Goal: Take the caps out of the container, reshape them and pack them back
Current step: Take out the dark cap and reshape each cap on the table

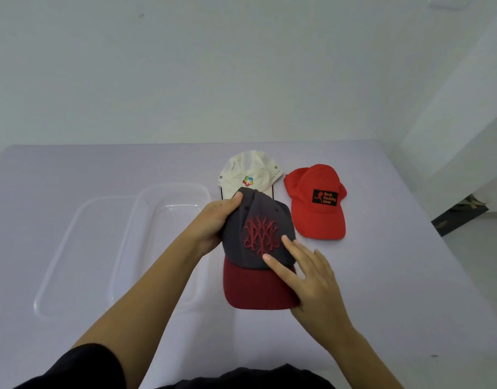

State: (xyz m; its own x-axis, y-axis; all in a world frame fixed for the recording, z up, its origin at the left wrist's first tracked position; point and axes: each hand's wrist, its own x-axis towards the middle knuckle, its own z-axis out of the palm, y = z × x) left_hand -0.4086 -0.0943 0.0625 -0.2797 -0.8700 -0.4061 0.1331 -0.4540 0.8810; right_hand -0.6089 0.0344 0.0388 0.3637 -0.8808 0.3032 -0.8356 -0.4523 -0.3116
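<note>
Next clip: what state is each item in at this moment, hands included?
grey cap: held in both hands, logo up.
left hand: grips the grey cap's crown.
right hand: straight fingers rest on the crown front and brim.
white cap: on the table, crumpled, partly behind the grey cap.
red cap: on the table, patch up.
container: open, empty.
lid: off, flat beside the container.
</note>
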